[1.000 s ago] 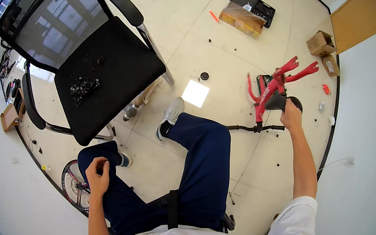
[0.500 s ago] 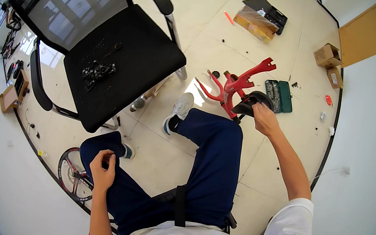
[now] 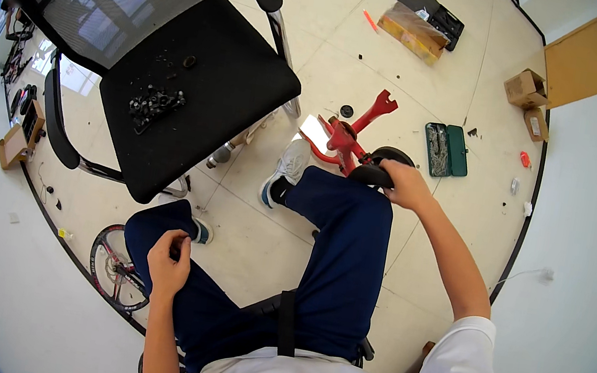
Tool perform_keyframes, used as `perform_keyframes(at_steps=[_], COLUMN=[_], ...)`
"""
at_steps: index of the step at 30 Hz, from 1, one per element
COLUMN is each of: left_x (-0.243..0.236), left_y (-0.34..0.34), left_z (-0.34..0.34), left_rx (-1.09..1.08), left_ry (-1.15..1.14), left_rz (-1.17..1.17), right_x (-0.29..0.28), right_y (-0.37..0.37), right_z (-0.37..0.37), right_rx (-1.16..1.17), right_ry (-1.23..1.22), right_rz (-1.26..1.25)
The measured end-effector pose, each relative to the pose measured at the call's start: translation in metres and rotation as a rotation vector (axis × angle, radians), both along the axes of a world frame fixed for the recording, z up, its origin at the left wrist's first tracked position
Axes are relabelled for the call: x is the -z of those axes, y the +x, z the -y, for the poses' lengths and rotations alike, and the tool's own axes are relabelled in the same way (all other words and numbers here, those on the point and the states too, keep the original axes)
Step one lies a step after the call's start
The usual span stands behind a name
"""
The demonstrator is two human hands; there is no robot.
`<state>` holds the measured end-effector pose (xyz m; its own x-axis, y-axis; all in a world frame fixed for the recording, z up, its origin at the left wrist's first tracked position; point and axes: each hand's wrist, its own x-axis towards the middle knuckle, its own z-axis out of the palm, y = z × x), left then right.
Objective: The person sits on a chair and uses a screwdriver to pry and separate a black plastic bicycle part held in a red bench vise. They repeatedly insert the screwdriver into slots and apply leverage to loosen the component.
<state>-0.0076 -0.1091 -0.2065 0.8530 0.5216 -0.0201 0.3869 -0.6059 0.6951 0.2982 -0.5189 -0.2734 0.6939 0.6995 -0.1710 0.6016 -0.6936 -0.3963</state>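
My right hand (image 3: 408, 187) grips the black saddle of a small red bike frame (image 3: 348, 136), held just above my right knee. The frame's red tubes point up and to the left, away from me. My left hand (image 3: 168, 258) rests on my left thigh with its fingers curled; whether something small is in it cannot be seen. A black mesh office chair (image 3: 197, 86) stands in front of me, with a pile of small black parts (image 3: 153, 103) on its seat.
A bicycle wheel (image 3: 112, 271) lies on the floor by my left leg. An open green tool case (image 3: 447, 148) lies to the right of the frame. Cardboard boxes (image 3: 525, 88) and a black case (image 3: 437, 10) sit farther off on the tiled floor.
My right hand has lifted the red frame off the floor at the right and brought it leftward to my right knee. My left hand has stayed on my thigh.
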Motion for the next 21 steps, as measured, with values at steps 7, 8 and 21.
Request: perform_keyframes(at_steps=[7,8,21], left_x=[0.003,0.003,0.085], left_y=[0.009,0.011,0.096], left_z=[0.005,0.005,0.095], left_rx=[0.052,0.060,0.232], left_ry=[0.049,0.060,-0.365], left_rz=[-0.055,-0.057,-0.113], right_x=[0.010,0.012,0.008], right_y=[0.052,0.055,-0.038], right_z=[0.011,0.013,-0.031], right_rx=[0.119,0.126,0.013], right_ry=[0.071,0.083,-0.001], right_rz=[-0.418,-0.462,0.148])
